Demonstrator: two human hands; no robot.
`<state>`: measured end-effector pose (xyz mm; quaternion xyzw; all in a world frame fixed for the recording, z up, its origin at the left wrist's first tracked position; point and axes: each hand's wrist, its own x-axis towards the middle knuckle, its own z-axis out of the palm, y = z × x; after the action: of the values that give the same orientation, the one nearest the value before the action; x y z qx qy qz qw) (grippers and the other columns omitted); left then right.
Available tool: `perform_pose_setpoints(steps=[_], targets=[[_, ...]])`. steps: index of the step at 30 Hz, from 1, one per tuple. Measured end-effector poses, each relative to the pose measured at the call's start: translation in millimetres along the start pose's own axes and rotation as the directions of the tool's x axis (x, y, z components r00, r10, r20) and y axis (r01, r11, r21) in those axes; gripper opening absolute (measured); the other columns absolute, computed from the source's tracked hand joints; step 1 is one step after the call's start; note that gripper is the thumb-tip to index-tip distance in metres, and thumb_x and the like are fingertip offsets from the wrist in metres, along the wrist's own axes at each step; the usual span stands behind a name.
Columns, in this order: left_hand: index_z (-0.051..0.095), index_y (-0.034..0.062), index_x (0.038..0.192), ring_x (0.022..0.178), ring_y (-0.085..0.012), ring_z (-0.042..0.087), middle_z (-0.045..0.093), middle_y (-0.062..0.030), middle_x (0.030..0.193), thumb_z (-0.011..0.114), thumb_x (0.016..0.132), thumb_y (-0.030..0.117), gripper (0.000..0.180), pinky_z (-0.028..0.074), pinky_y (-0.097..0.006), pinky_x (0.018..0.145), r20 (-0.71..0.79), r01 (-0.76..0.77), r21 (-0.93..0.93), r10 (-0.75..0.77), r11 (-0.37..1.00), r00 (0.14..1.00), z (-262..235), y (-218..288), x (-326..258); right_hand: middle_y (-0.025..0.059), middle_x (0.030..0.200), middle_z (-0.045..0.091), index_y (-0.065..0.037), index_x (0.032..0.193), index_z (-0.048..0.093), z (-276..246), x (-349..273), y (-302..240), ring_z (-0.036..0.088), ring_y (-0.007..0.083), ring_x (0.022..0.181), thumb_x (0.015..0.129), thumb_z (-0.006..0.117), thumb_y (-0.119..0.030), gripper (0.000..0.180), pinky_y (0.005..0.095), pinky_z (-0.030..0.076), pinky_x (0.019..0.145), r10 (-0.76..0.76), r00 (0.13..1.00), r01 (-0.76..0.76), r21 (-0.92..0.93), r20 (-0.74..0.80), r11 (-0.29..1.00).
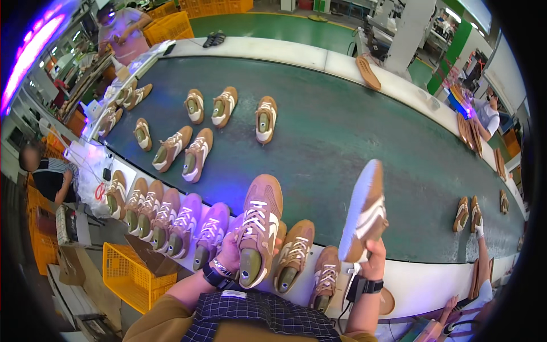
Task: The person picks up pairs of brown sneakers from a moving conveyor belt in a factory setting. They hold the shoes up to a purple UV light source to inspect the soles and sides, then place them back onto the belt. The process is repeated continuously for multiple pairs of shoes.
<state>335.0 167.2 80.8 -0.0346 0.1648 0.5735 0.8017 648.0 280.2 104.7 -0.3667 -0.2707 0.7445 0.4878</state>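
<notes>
Two brown sneakers are held up at the near side of the green conveyor belt (330, 148), one in each of the person's hands. The left hand (229, 251) is closed around a brown lace-up sneaker (259, 219), toe pointing away and an olive-green last (250, 267) filling its opening; part of the grip is hidden beneath it. The right hand (373, 259) is curled around the heel end of a tilted sneaker (369, 222), toe up, pale sole facing left.

Below them, a row of sneakers (293, 253) with lasts stands along the white table (421, 293), two toward the left tinted purple by light. Six loose sneakers (225, 106) stand on the belt's left part. A yellow crate (128, 285) sits below the row, left of the person.
</notes>
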Motion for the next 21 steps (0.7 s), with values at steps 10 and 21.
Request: perform_pose_setpoints(steps=[10, 21], targets=[[0.044, 0.0013, 0.127, 0.103, -0.0326, 0.057, 0.056, -0.0186, 0.116, 0.047, 0.082, 0.044, 0.062, 0.045, -0.042, 0.093, 0.107, 0.194, 0.09, -0.203, 0.977, 0.973, -13.8, 34.9, -67.8, 0.036, 0.125, 0.041, 0.013, 0.133, 0.024, 111.8, -39.3, 52.3, 0.053, 0.0488, 0.104, 0.05, 0.073, -0.023, 0.103, 0.0562, 0.047, 0.088, 0.113, 0.787, -0.303, 0.22, 0.606, 0.927], [0.047, 0.0009, 0.124, 0.102, -0.0308, 0.057, 0.058, -0.0172, 0.114, 0.048, 0.081, 0.041, 0.059, 0.044, -0.041, 0.093, 0.081, 0.201, 0.136, -0.214, 0.97, 0.974, -53.0, 75.1, -101.4, 0.0104, 0.136, 0.041, 0.001, 0.139, 0.03, 170.7, -68.6, 109.6, 0.038, 0.0251, 0.125, 0.042, 0.061, -0.01, 0.102, 0.0316, 0.024, 0.107, 0.346, 0.881, -0.293, -0.202, 0.324, 0.934]])
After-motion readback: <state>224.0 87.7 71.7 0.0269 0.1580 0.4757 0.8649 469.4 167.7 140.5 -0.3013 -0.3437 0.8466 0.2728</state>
